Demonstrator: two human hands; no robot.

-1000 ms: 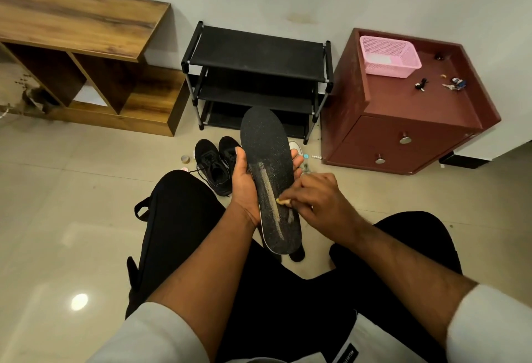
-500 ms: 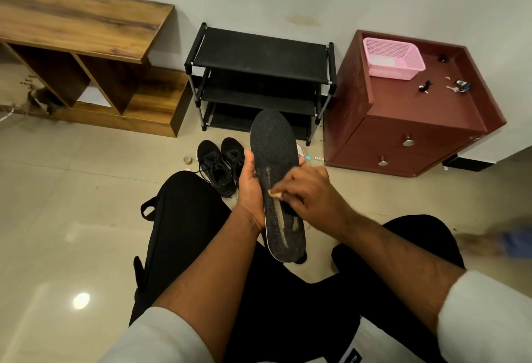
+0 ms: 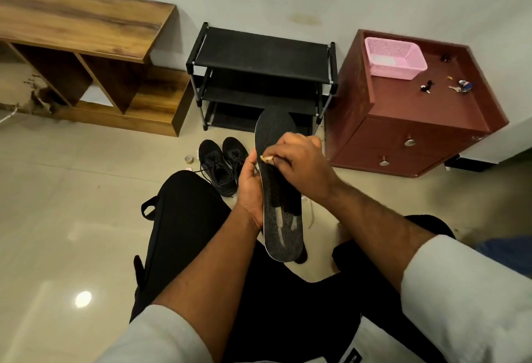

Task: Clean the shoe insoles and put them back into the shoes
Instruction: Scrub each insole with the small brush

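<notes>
Presently the left hand holds the black insole upright over the person's lap, its grip wrapped round the left edge with the thumb on the front face and the fingers behind. This presents the speckled face squarely to the camera and braces it against pressure from the other side. The right hand lies across the upper half of the insole, its grip closed in a pinch on a small pale cleaning piece, too small to identify, which it presses to the surface near the left edge. Pale streaks on the lower half of the insole suggest residue or wet marks from wiping; which cannot be told. In my judgement the cleaning step is in hand and unfinished.

The pair of black shoes stands on the floor just beyond the left knee, in front of the black shoe rack, openings upward, placed near for the refit. A second insole cannot be confirmed; a dark shape shows behind the held one's lower end. A maroon cabinet carrying a pink basket stands at the right, clear of the work.
</notes>
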